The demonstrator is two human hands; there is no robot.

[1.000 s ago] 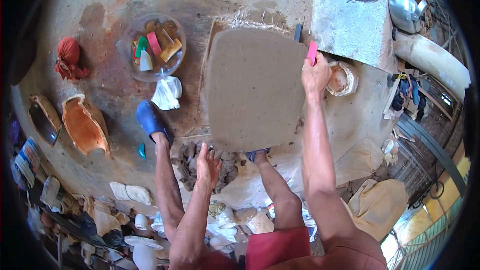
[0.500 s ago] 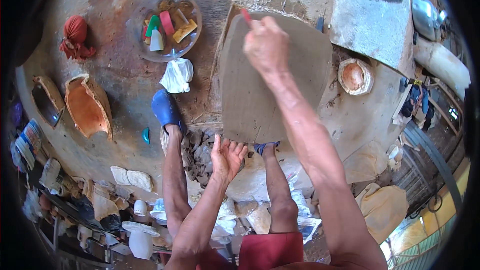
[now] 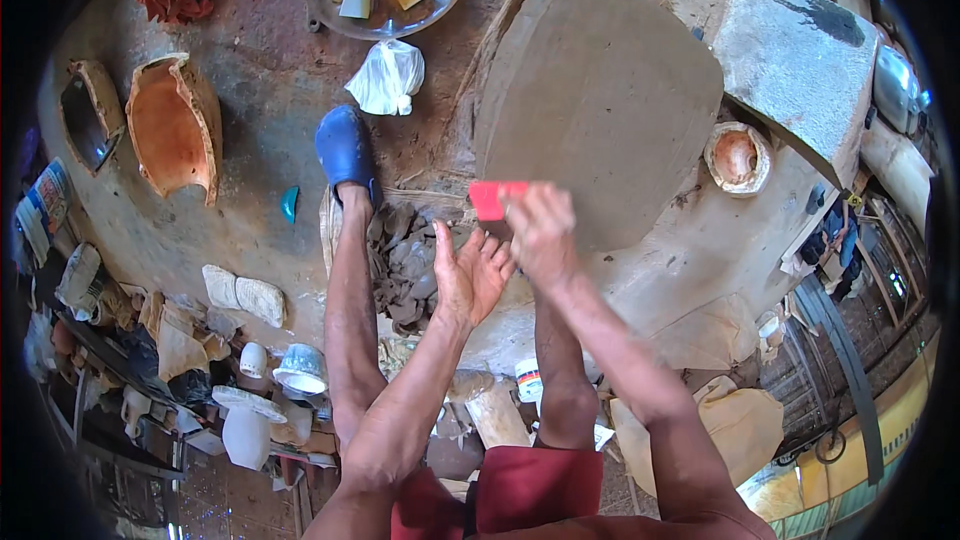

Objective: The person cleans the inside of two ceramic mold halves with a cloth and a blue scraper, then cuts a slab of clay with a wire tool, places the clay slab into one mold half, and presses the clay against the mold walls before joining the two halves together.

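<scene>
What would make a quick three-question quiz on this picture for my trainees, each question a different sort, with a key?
1. Multiple choice. What does the right hand hold?
a) nothing
b) a flat red tool
c) a green tool

2. True or false. The left hand is open and holds nothing.

3. Fill in the missing word. The white bag lies between the bowl and the blue ____.

Key: 1. b; 2. true; 3. shoe.
</scene>
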